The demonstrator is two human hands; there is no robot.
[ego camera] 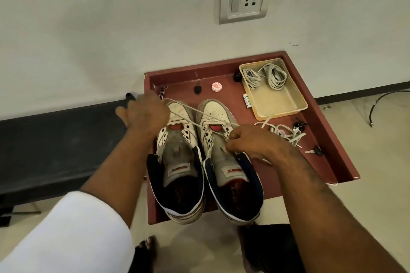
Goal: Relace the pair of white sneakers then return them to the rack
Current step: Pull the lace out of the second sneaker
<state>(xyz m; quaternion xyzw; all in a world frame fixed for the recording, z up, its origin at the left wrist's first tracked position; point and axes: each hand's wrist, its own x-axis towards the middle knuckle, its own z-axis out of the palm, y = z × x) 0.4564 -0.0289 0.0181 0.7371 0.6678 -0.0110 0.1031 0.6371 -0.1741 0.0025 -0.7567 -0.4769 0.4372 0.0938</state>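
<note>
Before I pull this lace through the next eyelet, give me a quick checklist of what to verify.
1. Left hand grips one end of the pale flat lace: ok.
2. Right hand pinches the other end: ok.
3. Lace is through the lowest eyelets of the right white leather sneaker: ok.
4. Both ends even in length: cannot tell.
5. Left white leather sneaker laced: not ok.
6. Spare laces in the cream plastic tray: ok.

Tray rim: the red wooden tray (pixel 328 131) is walled at back and right, open toward the person.
Centre: two sneakers (pixel 177 162) side by side, a taut lace (pixel 188 115) crossing above the toes.
Right: beige box (pixel 288 104) and loose laces (pixel 286 133) crowd the floor.
Back strip: bottle cap (pixel 216 86) and small black pieces, bare tray between them.
</note>
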